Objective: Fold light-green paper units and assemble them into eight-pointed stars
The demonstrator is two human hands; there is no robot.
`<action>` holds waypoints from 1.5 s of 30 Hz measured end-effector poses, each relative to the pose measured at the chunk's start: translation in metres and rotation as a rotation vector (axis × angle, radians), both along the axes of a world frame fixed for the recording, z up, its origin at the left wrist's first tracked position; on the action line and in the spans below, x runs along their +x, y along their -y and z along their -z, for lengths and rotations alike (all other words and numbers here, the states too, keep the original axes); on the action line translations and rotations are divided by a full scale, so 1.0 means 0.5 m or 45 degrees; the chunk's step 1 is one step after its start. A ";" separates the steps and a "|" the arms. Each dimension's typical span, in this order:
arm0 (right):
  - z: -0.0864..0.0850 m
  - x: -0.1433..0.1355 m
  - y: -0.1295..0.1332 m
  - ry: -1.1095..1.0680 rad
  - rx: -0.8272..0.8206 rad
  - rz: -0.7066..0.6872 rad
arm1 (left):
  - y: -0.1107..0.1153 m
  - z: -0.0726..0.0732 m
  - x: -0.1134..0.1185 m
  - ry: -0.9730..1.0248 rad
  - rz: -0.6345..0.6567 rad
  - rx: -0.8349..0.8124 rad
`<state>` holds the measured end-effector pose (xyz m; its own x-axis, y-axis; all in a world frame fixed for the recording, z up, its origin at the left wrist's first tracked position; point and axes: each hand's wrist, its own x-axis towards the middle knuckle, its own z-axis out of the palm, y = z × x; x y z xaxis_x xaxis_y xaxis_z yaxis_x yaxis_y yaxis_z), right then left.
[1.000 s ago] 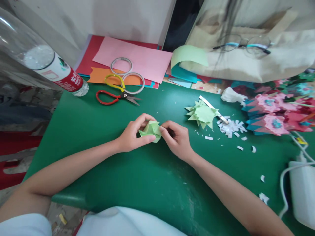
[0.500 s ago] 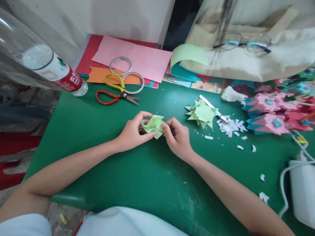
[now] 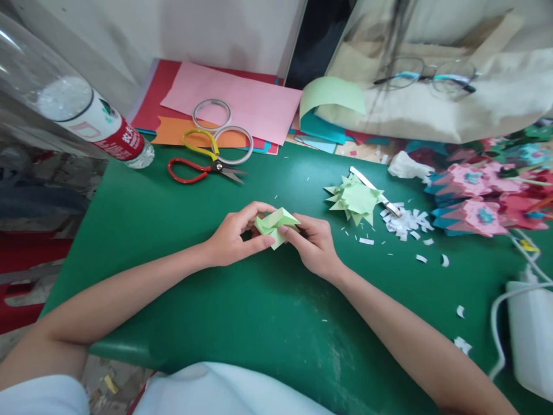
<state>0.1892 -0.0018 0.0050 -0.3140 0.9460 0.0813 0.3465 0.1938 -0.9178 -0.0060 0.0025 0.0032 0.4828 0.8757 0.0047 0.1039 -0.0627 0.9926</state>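
Note:
Between both hands, just above the green table [image 3: 242, 311], is a light green folded paper piece [image 3: 276, 220] with pointed corners. My left hand [image 3: 237, 235] pinches its left side, thumb along the near edge. On the other side my right hand [image 3: 314, 242] grips it, the thumb pressing on its face and the fingers behind, mostly hidden. To the right lies a similar light green paper piece with many points [image 3: 355, 199], resting against a silver cutter knife [image 3: 391, 206]. Scissors [image 3: 216, 167] with one red and one yellow handle lie beyond my left hand.
Tape rings [image 3: 237, 161] rest partly on coloured paper sheets [image 3: 242, 95] at the back. A plastic bottle [image 3: 121, 138] stands at the left. White paper scraps [image 3: 406, 223], pink and blue paper flowers [image 3: 470, 178] and a white device with a cable [image 3: 533, 334] are at the right.
The folded paper piece has turned and tilted between my hands. My right thumb has moved left, from its edge onto its face. The things on the table stay put.

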 end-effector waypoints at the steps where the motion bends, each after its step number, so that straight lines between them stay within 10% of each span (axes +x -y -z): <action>1: 0.002 0.001 0.000 -0.022 -0.019 -0.010 | 0.000 0.000 -0.001 0.029 0.018 -0.002; 45: 0.005 0.000 0.003 -0.219 0.070 0.016 | -0.003 -0.014 0.002 -0.064 0.000 -0.030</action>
<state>0.1891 -0.0032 0.0024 -0.2790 0.9423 0.1847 0.1877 0.2422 -0.9519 -0.0050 0.0041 0.0103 0.4820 0.8753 -0.0399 0.1537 -0.0396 0.9873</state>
